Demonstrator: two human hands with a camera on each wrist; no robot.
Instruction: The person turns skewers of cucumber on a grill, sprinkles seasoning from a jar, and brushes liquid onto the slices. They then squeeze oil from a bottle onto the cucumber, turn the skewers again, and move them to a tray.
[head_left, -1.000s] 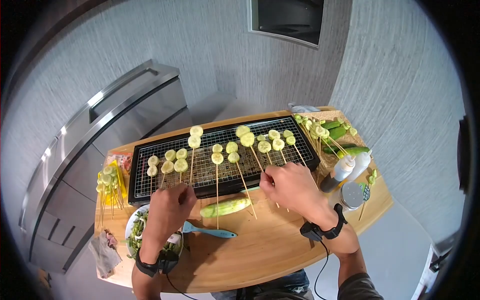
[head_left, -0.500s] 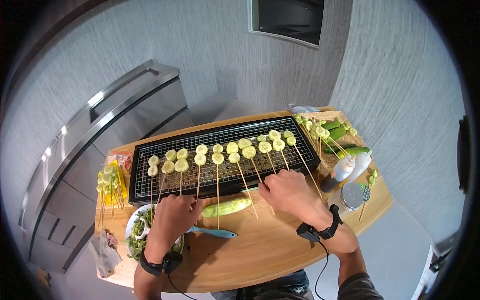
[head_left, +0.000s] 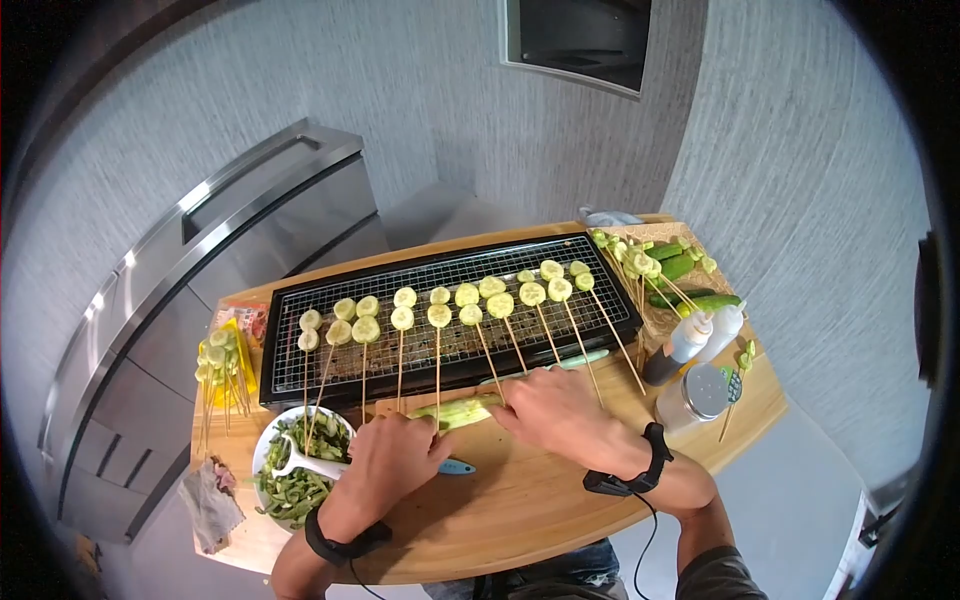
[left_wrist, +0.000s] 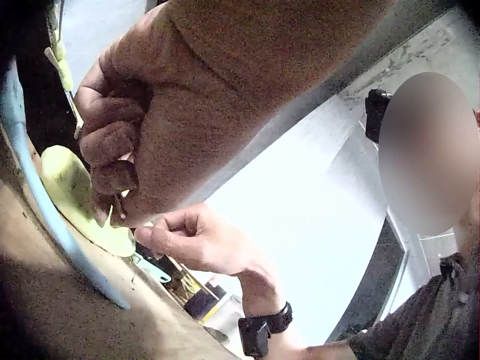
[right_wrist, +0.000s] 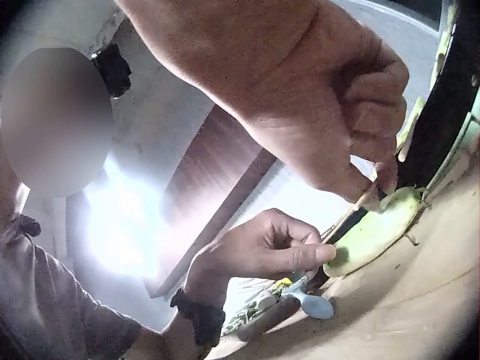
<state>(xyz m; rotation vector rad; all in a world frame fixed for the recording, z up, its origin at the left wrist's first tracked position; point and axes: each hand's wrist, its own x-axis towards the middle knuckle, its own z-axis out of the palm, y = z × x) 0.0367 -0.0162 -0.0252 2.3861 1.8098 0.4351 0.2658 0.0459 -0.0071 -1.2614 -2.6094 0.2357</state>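
Cucumber-slice skewers (head_left: 402, 318) lie in a row across the black wire-mesh grill (head_left: 300, 375), their sticks pointing toward me. My left hand (head_left: 395, 455) is in front of the grill's near edge; its thumb and finger pinch a stick end in the left wrist view. To its right, my right hand (head_left: 560, 405) pinches a stick between thumb and fingertip, the other fingers curled. Between the hands lies a pale green peeled cucumber (head_left: 466, 410), partly covered by them. A blue-handled brush (head_left: 458, 467) shows from under the left hand.
At left stand a white bowl (head_left: 262, 440) of chopped greens with a white utensil and a yellow tray (head_left: 249, 375) of skewers. On the right are sauce bottles (head_left: 685, 340), a metal-lidded jar (head_left: 700, 395), and a board (head_left: 655, 325) with cucumbers and more skewers.
The two skewers that stood raised over the grill, one per hand, now lie on the mesh. My left hand has moved right and nearer me; the right has shifted slightly left and nearer me.
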